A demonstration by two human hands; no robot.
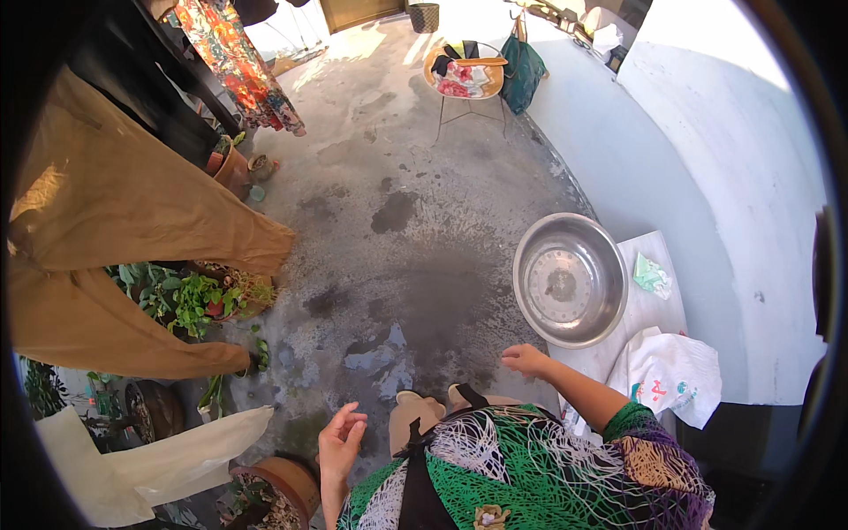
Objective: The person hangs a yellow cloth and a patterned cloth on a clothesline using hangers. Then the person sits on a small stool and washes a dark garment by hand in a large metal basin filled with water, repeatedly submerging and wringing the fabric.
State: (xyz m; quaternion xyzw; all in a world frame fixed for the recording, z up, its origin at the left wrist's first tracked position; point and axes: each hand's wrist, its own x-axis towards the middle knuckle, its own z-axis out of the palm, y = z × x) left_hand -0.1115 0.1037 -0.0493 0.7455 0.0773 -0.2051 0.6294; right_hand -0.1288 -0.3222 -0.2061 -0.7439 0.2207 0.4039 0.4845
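Basin [607, 284] of shiny metal rests at 3 o'clock on the white tabletop [661, 311]. Close to its near edge, between 4 and 5 o'clock, is the right hand [527, 359], fingers loosely bent and apparently free. At 7 o'clock the left hand [340, 439], relaxed and holding nothing, is near a potted plant [300, 484]. A white bag [671, 375] lies at 4 o'clock, brown trousers [146, 208] hang at 9 o'clock, and a chair [490, 87] stands just past 12 o'clock.
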